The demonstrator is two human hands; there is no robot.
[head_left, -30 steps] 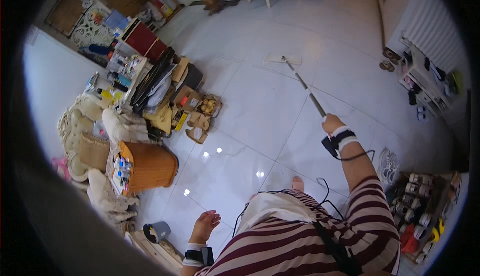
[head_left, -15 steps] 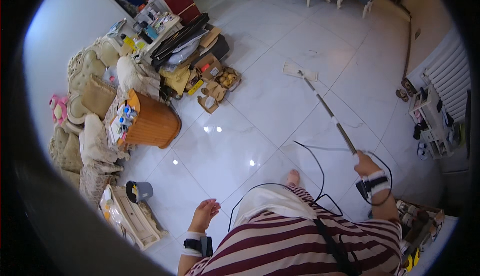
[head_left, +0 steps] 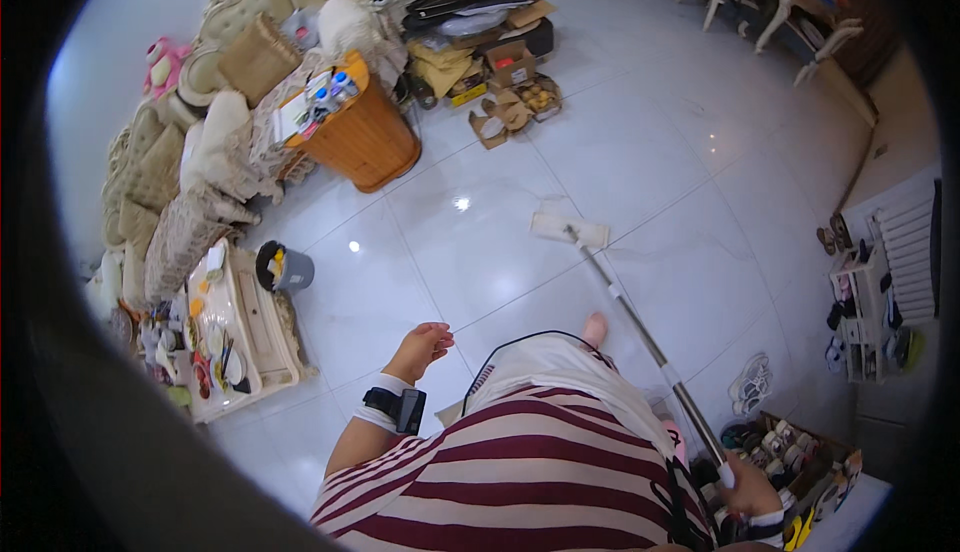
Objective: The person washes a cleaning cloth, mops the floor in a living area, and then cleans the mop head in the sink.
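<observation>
Your right hand (head_left: pixel 748 490) grips the mop (head_left: pixel 640 332) handle's end, its head flat on the tiled floor (head_left: pixel 690 152); your left hand (head_left: pixel 422 347) hangs open, holding nothing.

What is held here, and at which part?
The right hand grips the mop at the top end of its pole. The left hand holds nothing.

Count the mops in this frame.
1. The flat mop runs from its white pad on the tiled floor, mid-frame, back along the metal handle to the right hand at the lower right edge. The left hand hangs empty. Clutter along the walls could hide others.
</observation>
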